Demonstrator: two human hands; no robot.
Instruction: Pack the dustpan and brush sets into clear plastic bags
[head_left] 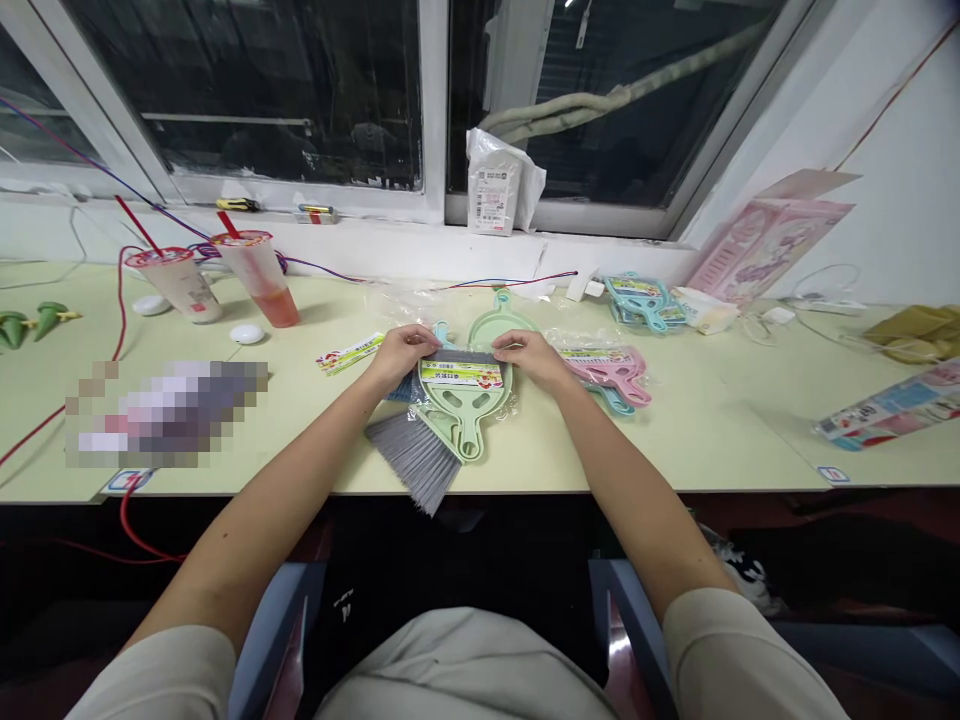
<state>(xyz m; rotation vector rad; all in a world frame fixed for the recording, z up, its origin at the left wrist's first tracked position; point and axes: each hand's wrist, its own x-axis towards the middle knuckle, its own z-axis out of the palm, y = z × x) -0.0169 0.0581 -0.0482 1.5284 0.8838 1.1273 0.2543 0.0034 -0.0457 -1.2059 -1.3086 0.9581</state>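
Note:
A green dustpan and brush set (466, 402) with a printed label strip (461, 374) across it lies in clear plastic near the table's front edge. My left hand (405, 355) pinches the upper left corner of its wrapping. At the upper right corner, my right hand (529, 357) has thumb and fingers pressed together on the same wrapping. Grey bristles (420, 460) of another brush stick out below left, over the table edge. Behind the set lies a green dustpan (499, 322), and a loose label strip (349, 353) is left of it.
Wrapped pink (615, 368) and blue (645, 300) sets lie to the right. Two drink cups (262, 280) stand at the back left. A pink box (772, 245) leans at the back right. A white parcel (493, 195) stands on the sill.

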